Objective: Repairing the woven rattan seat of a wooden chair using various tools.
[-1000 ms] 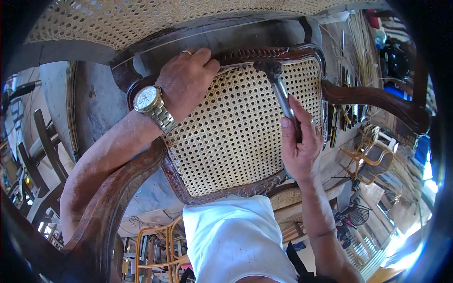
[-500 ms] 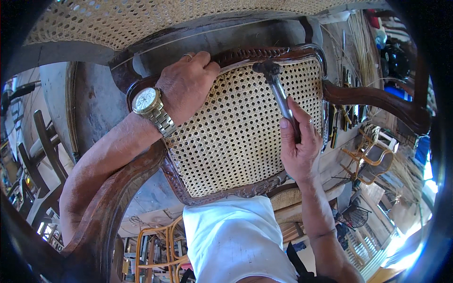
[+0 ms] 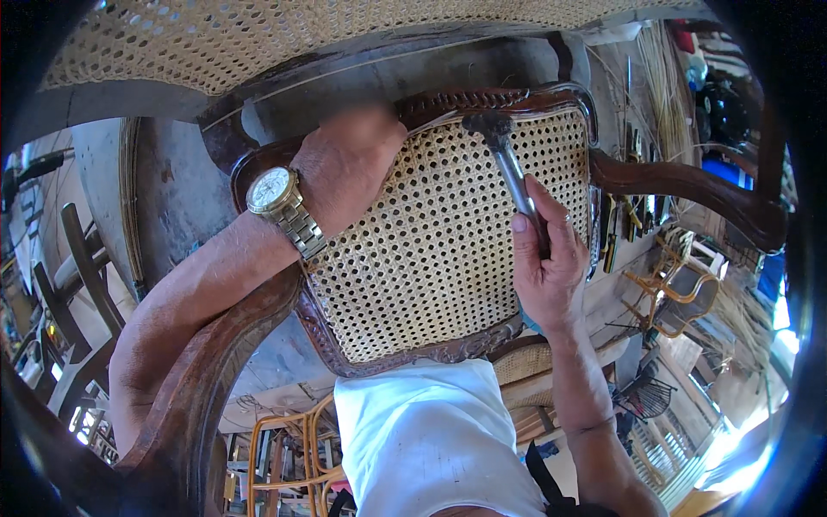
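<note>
The right hand (image 3: 551,258) is closed around the handle of a hammer (image 3: 508,164), whose dark head sits over the cane panel, close to the panel's far edge and right of its middle; whether it touches the weave I cannot tell. The left hand (image 3: 355,159) lies at the far edge of the carved wooden chair frame (image 3: 431,351), toward its far left corner — its fingers are blurred, so I cannot tell how they are set or whether they grip anything. A metal-banded wristwatch (image 3: 270,191) circles the left wrist.

The woven cane panel (image 3: 431,250) fills the frame, whose near edge meets the person's white shirt (image 3: 431,439). A curved wooden armrest (image 3: 228,345) runs beside the left forearm; another (image 3: 680,183) reaches out past the frame's right edge.

Farther out — a larger cane sheet (image 3: 224,43) beyond the far edge, hand tools (image 3: 633,207) and pale strands (image 3: 668,95) to the right.
</note>
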Motion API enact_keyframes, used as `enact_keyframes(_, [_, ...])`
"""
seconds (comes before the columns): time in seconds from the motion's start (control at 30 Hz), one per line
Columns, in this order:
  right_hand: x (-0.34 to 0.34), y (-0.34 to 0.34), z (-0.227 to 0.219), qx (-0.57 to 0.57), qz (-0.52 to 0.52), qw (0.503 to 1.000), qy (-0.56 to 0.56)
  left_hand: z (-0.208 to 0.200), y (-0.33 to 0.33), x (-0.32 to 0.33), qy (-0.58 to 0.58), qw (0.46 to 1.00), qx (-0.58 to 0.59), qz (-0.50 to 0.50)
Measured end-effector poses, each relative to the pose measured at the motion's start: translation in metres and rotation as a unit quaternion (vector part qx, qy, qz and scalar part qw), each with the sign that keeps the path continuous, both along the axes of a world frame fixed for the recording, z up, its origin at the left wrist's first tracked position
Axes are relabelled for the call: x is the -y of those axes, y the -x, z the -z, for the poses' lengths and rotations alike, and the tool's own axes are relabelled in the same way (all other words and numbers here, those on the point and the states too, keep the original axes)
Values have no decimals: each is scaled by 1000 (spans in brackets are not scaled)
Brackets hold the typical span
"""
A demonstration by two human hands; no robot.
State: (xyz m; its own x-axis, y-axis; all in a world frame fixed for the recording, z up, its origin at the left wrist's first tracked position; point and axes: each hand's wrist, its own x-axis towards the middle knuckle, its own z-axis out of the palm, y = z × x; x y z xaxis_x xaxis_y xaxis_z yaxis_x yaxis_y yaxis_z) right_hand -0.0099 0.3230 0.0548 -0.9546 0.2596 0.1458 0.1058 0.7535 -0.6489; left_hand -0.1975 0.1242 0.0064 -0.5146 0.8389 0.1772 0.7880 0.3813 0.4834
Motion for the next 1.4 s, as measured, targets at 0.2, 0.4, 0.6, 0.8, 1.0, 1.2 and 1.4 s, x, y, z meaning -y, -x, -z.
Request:
enact_keyframes(0.2, [-1,3,2,-9,9,1000,-8,2,-1,0,5,1000,5,1])
enact_keyframes(0.4, [0,8,-4,13,-1,1000,3,4,-2,0,15,1000,-6,-4])
enact_keyframes(0.6, [2,17,-14,-49,-40,997,-52,5,-3,0,28,1000,-13,1])
enact_keyframes(0.8, [3,19,-6,44,-52,996,-53,5,-6,-2,-5,1000,-15,-5])
enact_keyframes(1.0, [12,28,-28,-66,-72,992,-74,5,-1,1,16,1000,3,10])
enact_keyframes(1.2, [7,22,-17,92,-27,993,-72,6,-6,-3,-14,1000,-8,4])
enact_keyframes(1.4, [6,21,-33,-29,6,998,-52,6,0,7,24,999,16,-25])
